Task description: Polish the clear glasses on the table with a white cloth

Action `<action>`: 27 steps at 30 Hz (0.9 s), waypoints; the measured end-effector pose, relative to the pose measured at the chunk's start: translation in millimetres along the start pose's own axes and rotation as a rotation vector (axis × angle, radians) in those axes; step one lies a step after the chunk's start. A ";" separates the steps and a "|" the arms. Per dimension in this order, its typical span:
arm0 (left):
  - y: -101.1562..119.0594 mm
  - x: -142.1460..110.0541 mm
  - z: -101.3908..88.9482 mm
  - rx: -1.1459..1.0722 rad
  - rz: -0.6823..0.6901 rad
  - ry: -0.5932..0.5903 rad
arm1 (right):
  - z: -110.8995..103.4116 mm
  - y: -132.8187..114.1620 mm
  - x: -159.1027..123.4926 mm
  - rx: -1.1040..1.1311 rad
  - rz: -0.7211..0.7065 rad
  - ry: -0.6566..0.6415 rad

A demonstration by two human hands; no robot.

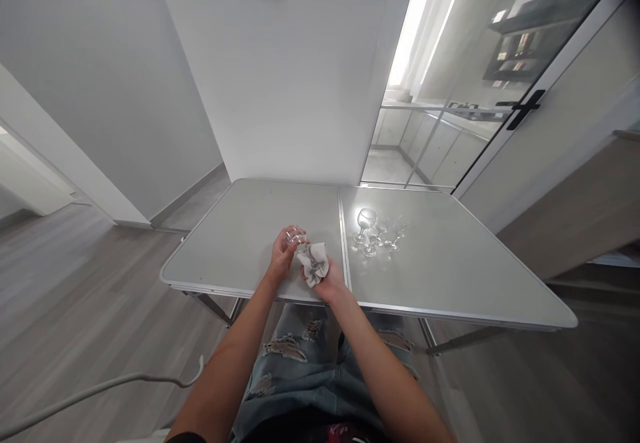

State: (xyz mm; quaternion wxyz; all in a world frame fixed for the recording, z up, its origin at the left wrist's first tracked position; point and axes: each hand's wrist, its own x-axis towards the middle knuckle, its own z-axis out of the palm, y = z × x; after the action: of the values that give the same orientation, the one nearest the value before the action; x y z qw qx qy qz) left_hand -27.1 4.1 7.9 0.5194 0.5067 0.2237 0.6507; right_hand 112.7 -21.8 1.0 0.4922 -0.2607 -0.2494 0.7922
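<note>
In the head view, my left hand (281,258) is closed around the bowl of a clear wine glass (295,235), over the near edge of the table. My right hand (331,283) holds a crumpled light grey cloth (315,263) against the foot end of that same glass. The cloth hides most of the stem and foot. To the right of my hands, several clear stemmed glasses (367,219) stand close together on the tabletop; their outlines overlap.
A grey folding table (420,276) with a metal rim and a centre seam (343,229) spans the front. Behind it rises a white wall (295,96). At the right is a glass door (425,96) with a black handle (525,108). A pale curved tube (125,377) shows at lower left.
</note>
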 end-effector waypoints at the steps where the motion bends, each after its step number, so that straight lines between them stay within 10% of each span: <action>1: -0.5 0.6 -0.5 0.001 0.015 0.014 | 3.0 4.8 -0.5 0.054 -0.028 0.065; 13: 3.1 3.3 0.8 0.002 0.092 0.138 | -23.6 0.4 -6.4 -0.863 -0.605 0.734; 21: 1.4 4.0 -0.3 -0.001 0.082 0.174 | 0.6 6.8 3.2 -0.726 -0.536 0.438; 27: 2.9 1.5 0.9 0.058 0.085 0.162 | 10.1 4.2 -5.4 -1.019 -0.622 0.520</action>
State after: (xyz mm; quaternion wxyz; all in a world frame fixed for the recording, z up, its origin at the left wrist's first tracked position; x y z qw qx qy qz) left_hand -27.6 4.1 11.2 0.4567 0.4765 0.2620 0.7041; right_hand 105.4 -29.8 6.7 0.5576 -0.5601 -0.5305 0.3065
